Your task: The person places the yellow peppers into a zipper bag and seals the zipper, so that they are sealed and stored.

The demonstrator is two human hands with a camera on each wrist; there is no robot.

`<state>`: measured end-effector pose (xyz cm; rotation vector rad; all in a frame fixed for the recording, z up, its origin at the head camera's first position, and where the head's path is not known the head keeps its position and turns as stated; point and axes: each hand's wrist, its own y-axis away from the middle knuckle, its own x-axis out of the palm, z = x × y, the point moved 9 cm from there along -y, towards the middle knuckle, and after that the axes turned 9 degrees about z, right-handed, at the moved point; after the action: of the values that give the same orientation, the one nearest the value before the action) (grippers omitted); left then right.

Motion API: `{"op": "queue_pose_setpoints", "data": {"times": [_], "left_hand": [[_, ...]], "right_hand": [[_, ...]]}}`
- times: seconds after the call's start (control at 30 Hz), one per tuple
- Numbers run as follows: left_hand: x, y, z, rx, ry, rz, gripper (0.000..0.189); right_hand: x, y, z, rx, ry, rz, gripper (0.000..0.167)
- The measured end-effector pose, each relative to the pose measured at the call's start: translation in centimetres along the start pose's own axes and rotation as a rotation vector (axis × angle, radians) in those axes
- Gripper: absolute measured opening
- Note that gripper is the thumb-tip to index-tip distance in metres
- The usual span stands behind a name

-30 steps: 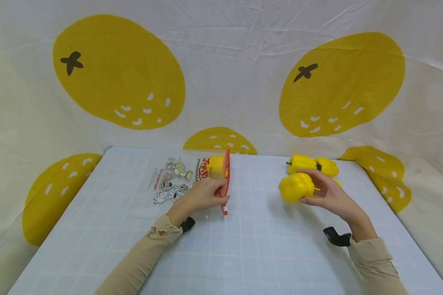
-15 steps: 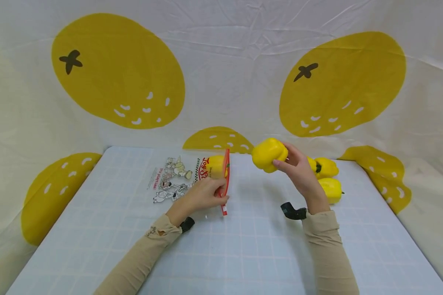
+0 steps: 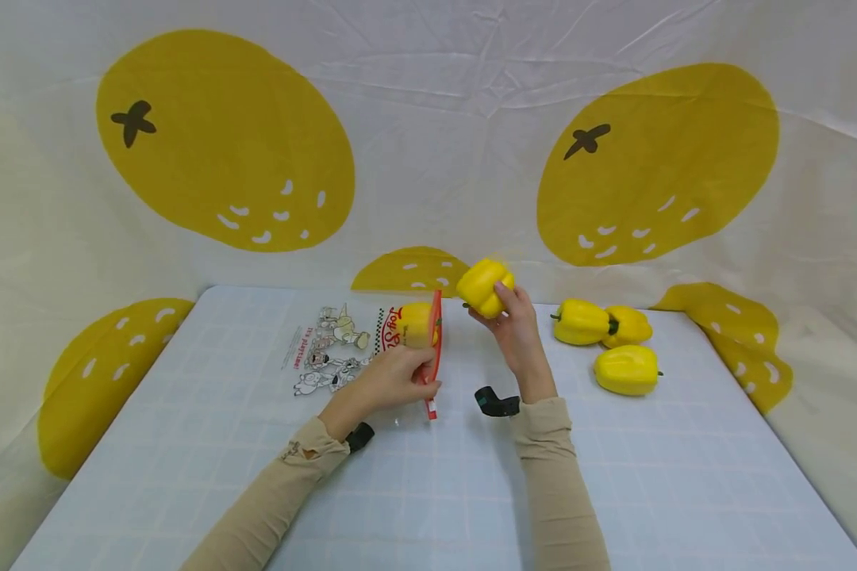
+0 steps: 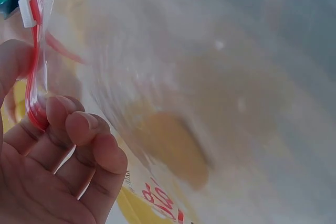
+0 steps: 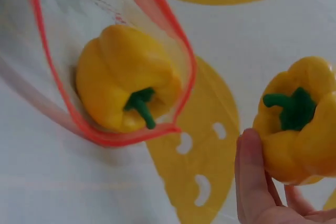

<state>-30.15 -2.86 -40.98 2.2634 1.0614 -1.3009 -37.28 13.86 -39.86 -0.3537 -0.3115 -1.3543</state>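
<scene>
My left hand [image 3: 398, 376] pinches the red-edged mouth of a clear zip bag [image 3: 343, 361], which lies on the table with cartoon figures printed on it. Inside the bag, close to its mouth, is one yellow bell pepper [image 5: 123, 77], its green stem facing outward. In the right wrist view the red rim [image 5: 191, 72] stands parted around that pepper. My right hand [image 3: 516, 325] holds another yellow bell pepper [image 3: 486, 287] raised above the table, just right of the bag's mouth. A white slider [image 4: 27, 12] shows on the red strip in the left wrist view.
Three more yellow bell peppers rest on the right: one at the back [image 3: 580, 322], one touching it on the right [image 3: 630, 326], and one nearer [image 3: 626, 370]. A pale checked cloth [image 3: 428, 500] covers the table. Behind hangs a white curtain [image 3: 446, 143] with big yellow fruit prints.
My right hand has carried its pepper leftward and up from beside the other peppers to near the bag's mouth, turning it so the stem points left. My left hand has stayed on the bag.
</scene>
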Motion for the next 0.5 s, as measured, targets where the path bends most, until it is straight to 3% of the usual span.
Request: {"op": "queue_pose_setpoints", "data": {"times": [0.17,0.5], "left_hand": [[0.1,0.0,0.0,0.004,-0.008,-0.008,0.029],[-0.1,0.0,-0.1,0.023,-0.021,-0.023,0.028]], "right_hand": [[-0.7,-0.3,-3.7,0.131,0.001,-0.094,0.057],[-2.5,0.6,-6.2,0.275,0.264,-0.167,0.060]]}}
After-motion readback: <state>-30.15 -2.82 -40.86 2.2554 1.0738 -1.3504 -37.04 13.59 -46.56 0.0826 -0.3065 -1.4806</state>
